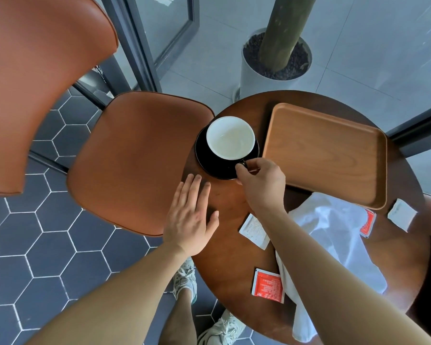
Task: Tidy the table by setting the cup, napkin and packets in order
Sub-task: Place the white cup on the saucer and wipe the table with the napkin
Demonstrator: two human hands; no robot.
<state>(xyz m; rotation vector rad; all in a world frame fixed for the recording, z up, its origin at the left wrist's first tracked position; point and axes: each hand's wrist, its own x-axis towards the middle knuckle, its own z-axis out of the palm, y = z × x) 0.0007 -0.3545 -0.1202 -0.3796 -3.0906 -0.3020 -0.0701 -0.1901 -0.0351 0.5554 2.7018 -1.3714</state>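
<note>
Head view: the cup (230, 137) stands upright on a black saucer (209, 168) at the table's (229, 247) left, its handle pointing toward the person and pinched by the right hand (261, 181), the left hand (190, 216) flat with straight fingers nearby, the tray (326, 155) just right, and the napkin (334, 235) and packets (268, 286) nearer.

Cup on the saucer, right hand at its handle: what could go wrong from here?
The right hand pinches the cup by its small handle alone, so it may tilt when lifted. The saucer sits close to the table edge; a nudge could push it off. The right forearm crosses above the napkin and a white packet and might sweep them.
</note>
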